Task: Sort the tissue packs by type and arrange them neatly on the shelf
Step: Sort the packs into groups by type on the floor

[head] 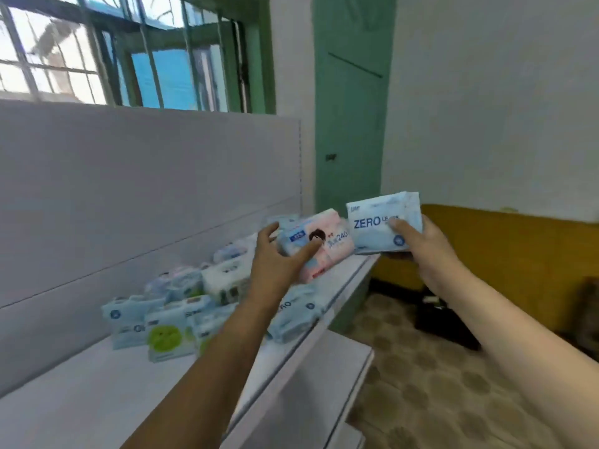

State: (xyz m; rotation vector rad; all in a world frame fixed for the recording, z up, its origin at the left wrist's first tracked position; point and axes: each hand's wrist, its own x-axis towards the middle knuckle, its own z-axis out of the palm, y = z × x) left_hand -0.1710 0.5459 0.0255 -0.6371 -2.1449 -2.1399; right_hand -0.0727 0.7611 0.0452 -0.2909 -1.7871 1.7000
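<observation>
At frame center, the left hand (275, 254) gripped a pink pack (319, 246); the right hand (421, 244) clutched a blue pack (376, 226) above the shelf (97, 377).

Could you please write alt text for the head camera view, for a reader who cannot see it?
A person's right hand holds up a blue ZERO tissue pack while the left hand grips a pink tissue pack above a white shelf. More blue, green and white packs sit jumbled along it.
</observation>
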